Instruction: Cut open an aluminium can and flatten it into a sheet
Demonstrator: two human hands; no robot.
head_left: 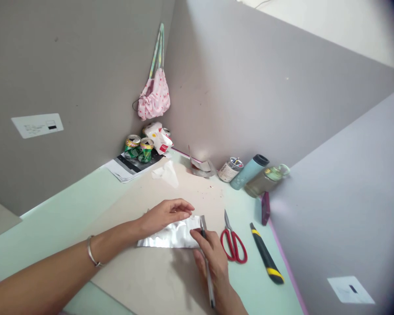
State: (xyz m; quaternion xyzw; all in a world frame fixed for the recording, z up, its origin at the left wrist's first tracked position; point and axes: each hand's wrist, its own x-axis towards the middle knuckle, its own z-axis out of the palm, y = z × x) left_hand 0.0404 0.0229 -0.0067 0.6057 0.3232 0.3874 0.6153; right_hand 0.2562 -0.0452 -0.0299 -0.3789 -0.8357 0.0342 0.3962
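Note:
A shiny silver metal sheet point(180, 234) lies on the beige board point(124, 262) in front of me. My left hand point(167, 215) is over its upper edge with the fingers stretched out and nothing in them. At the sheet's right end, my right hand point(212, 251) grips a pen point(210, 282), whose tip points away from me and whose back end points toward me. The right fingertips are close to the sheet; whether they touch it I cannot tell. Just right of that hand are scissors point(232, 243) with red handles.
A black-and-yellow utility knife point(265, 253) lies on the right. Behind it stand a purple phone-like object point(265, 209), a green-lidded bottle point(262, 181), a blue tumbler point(249, 172) and a tin point(230, 169). Cut cans point(146, 150), tissue point(167, 173) and metal scraps point(202, 167) sit toward the back.

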